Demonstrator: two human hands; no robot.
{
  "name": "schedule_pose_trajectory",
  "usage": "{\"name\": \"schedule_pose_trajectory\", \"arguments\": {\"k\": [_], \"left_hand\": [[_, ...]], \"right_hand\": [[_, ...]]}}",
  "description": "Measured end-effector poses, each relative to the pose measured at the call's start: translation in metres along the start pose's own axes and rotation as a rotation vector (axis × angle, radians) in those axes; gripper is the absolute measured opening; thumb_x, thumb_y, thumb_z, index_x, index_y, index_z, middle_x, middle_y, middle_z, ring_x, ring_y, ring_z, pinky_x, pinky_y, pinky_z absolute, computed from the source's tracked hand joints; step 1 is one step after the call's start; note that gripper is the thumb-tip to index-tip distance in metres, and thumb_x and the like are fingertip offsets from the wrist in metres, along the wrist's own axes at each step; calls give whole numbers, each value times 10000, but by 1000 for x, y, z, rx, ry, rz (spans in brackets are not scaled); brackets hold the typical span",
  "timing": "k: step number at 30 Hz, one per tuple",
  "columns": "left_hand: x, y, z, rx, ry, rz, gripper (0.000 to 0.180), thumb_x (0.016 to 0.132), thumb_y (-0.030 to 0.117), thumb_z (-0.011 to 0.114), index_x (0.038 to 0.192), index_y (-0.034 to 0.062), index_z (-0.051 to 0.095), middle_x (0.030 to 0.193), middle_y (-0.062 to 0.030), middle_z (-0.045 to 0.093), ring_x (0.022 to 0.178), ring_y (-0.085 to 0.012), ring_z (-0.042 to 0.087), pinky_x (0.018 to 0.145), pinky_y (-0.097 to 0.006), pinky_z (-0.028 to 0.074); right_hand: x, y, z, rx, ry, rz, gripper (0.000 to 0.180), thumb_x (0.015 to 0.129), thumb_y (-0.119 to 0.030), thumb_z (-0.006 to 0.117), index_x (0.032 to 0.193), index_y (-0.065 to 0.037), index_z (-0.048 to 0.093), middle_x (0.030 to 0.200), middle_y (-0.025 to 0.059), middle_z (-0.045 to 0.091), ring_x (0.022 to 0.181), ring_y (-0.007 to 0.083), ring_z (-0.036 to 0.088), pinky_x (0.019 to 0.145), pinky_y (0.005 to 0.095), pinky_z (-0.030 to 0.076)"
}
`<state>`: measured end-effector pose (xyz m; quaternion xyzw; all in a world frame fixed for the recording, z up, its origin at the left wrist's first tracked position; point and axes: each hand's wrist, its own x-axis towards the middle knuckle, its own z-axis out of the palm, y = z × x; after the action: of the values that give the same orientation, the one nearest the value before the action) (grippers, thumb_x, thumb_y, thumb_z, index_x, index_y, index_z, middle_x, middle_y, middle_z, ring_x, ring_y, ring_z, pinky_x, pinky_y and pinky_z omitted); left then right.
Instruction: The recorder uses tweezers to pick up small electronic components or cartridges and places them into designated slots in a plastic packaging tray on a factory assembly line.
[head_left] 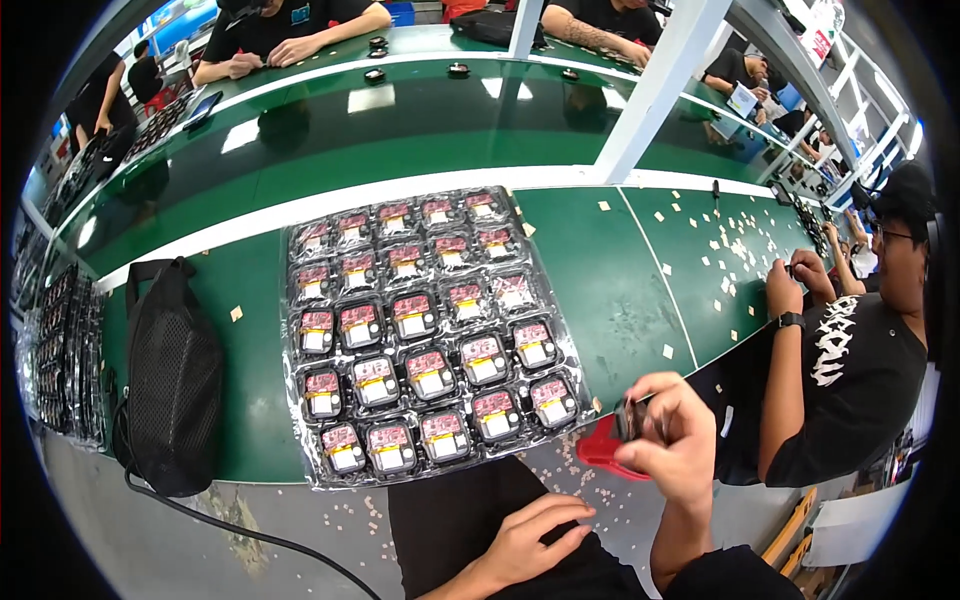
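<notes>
Your right grip, raised at the lower right of the frame, is nearest the camera. It is pinched around a small dark thing, but your fingers hide part of it, so I can't tell just what it is. Your left grip is loose at the bottom middle, over your dark trousers, with nothing seen in it.

To hold the small dark thing well, pinch it softly by its sides and keep your wrist still. Your left grip could come up to help if it feels wobbly. Mind your elbow, too: a co-worker sits close by at the right.

Right in the middle is a clear tray of black boxes with pink, white and yellow tops. It lies on the shiny green table and pokes a bit past the near edge. On the left are a black mesh bag and a black cord. Little pale squares are scattered at the upper right, and more bits dot the gray floor. More people work along the top, past a white post.
</notes>
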<state>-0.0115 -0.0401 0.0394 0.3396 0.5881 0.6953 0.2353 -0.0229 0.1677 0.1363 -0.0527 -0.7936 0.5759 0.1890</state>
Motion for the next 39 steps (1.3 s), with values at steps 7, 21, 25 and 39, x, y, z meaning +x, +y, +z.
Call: {"name": "schedule_pose_trajectory", "arguments": {"k": [7, 21, 25, 39], "left_hand": [[-8, 61, -22, 497, 558, 258, 518, 816, 156, 843, 1237, -38, 610, 1203, -230, 619, 1048, -378, 659, 862, -419, 565], [-17, 47, -27, -307, 647, 272, 597, 775, -102, 795, 1289, -22, 502, 1330, -257, 503, 1202, -368, 613, 1009, -445, 551], [-22, 50, -30, -339, 713, 147, 637, 769, 71, 871, 1272, 39, 481, 1278, -238, 555, 1148, -351, 639, 984, -443, 544], [-24, 52, -32, -347, 646, 142, 637, 768, 12, 853, 1287, 24, 483, 1277, -252, 578, 1165, -346, 634, 989, -441, 541]], "right_hand": [[-34, -22, 47, 263, -441, 160, 353, 728, -97, 909, 803, -33, 570, 1175, 127, 616, 618, 16, 371, 526, 210, 332], [-40, -18, 64, 134, -392, 41, 307, 863, -215, 804, 1063, -15, 683, 1028, 82, 590, 629, 77, 491, 544, 231, 416], [-38, -17, 72, -342, -210, -333, 323, 738, -117, 853, 1041, -64, 752, 860, 49, 609, 617, 160, 558, 519, 268, 440], [-35, -5, 74, -512, -169, -645, 366, 700, -78, 863, 1051, -83, 763, 834, -9, 635, 580, 110, 532, 485, 247, 382]]}}
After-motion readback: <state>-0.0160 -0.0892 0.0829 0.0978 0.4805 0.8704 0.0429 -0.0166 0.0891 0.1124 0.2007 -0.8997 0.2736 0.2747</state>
